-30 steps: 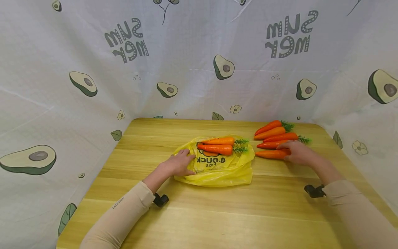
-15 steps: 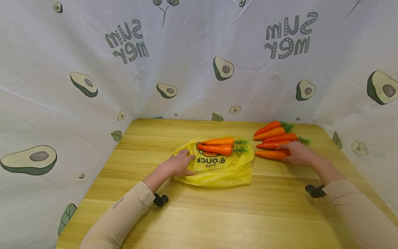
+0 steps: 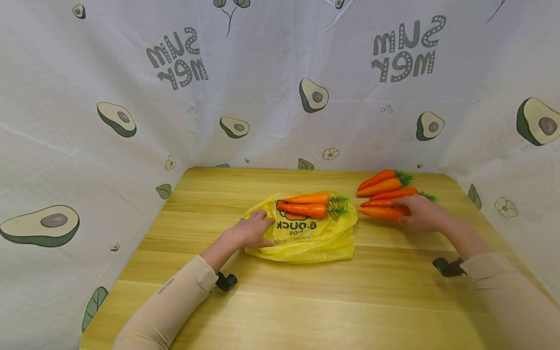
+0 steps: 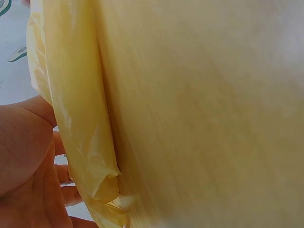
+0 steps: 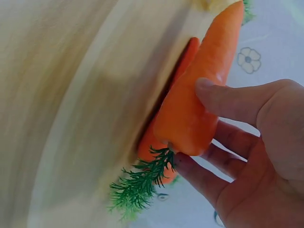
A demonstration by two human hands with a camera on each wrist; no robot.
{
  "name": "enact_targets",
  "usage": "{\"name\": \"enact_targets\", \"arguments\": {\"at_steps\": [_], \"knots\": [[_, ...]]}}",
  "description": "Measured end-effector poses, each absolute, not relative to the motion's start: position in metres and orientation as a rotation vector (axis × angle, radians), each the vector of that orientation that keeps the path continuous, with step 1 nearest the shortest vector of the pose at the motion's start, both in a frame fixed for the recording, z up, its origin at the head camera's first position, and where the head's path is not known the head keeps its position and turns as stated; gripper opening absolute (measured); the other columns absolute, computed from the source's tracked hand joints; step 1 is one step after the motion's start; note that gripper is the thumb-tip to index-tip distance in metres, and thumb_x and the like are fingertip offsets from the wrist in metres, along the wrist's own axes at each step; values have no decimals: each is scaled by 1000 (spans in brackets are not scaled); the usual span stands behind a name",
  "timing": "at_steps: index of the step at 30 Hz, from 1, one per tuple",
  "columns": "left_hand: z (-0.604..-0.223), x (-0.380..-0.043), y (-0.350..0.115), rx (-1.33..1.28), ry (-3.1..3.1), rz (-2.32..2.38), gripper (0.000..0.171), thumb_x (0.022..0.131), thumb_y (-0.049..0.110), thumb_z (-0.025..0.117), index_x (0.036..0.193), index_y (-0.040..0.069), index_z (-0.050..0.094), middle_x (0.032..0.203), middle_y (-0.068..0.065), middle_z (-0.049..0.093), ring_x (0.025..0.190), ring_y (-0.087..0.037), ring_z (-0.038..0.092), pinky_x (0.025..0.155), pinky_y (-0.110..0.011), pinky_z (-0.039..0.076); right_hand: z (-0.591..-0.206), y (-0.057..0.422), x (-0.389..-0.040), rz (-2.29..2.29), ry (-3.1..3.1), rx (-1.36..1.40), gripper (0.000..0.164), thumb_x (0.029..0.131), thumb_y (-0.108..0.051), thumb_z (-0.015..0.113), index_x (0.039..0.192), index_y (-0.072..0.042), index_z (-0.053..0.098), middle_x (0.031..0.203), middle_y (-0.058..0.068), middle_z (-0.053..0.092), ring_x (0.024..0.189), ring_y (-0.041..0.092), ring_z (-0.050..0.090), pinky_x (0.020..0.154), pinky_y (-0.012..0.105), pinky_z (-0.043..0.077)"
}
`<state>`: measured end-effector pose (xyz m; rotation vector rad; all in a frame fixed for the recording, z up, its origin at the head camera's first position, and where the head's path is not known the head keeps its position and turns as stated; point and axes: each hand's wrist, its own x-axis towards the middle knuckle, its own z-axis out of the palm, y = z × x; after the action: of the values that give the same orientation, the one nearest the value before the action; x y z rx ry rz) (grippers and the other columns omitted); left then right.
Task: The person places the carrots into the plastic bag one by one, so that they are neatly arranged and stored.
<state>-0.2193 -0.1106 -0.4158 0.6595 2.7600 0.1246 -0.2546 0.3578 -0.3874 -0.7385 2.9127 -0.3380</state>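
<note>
**Orange carrot (image 3: 379, 214) pinched in the right hand (image 3: 423, 214)**

From my head view the carrot sits at 3 o'clock from the yellow bag (image 3: 306, 252), its tip aimed at 9 o'clock. On the right wrist view I see thumb and fingers curled round its thick end, the green top (image 5: 142, 183) hanging toward 7 o'clock. I can't tell whether it clears the wood.

Just beside it, toward 12 o'clock, four more carrots (image 3: 379, 187) lie close together, tips toward 9 o'clock. Two carrots (image 3: 305, 210) rest on the bag, side by side, greens toward 3 o'clock.

The left hand (image 3: 254, 230) is spread, thumb well apart from the fingers, and rests on the bag's 9 o'clock edge. The bag lies flat and crumpled on the wooden table (image 3: 315, 304). At 12 o'clock, past the far edge, I have a white cloth (image 3: 262, 58) printed with avocados.
</note>
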Motion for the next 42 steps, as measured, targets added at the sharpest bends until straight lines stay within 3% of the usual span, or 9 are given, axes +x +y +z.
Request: {"name": "enact_targets", "arguments": {"at_steps": [4, 21, 27, 36, 42], "knots": [[-416, -219, -110, 659, 2762, 117, 75, 92, 52, 68, 153, 16, 43, 150, -14, 38, 141, -31, 37, 105, -64, 41, -379, 353, -253, -335, 2922, -783, 37, 82, -1, 77, 117, 8, 68, 115, 26, 69, 100, 41, 65, 87, 60, 52], [-419, -220, -110, 652, 2764, 104, 76, 92, 53, 68, 154, 17, 41, 151, -12, 37, 141, -29, 37, 105, -63, 42, -350, 319, -245, -300, 2958, -841, 37, 83, -3, 80, 119, -3, 72, 113, 13, 71, 98, 31, 63, 86, 56, 52], [-421, -221, -110, 649, 2768, 99, 77, 92, 54, 67, 155, 17, 41, 152, -12, 36, 141, -29, 37, 106, -62, 41, -343, 303, -245, -305, 2948, -824, 37, 84, -6, 80, 120, -2, 72, 116, 14, 71, 104, 36, 62, 91, 59, 49], [-419, -219, -109, 650, 2764, 107, 77, 92, 53, 68, 154, 16, 42, 152, -13, 36, 142, -29, 37, 106, -64, 40, -340, 288, -246, -312, 2920, -941, 45, 82, -3, 80, 126, -4, 70, 121, 13, 71, 104, 29, 63, 92, 53, 51], [-417, -219, -109, 654, 2766, 102, 76, 93, 53, 68, 154, 16, 42, 153, -13, 36, 142, -30, 37, 106, -63, 41, -339, 278, -248, -272, 2908, -920, 39, 84, -9, 80, 122, -6, 71, 118, 11, 70, 104, 32, 61, 91, 55, 49]]}}
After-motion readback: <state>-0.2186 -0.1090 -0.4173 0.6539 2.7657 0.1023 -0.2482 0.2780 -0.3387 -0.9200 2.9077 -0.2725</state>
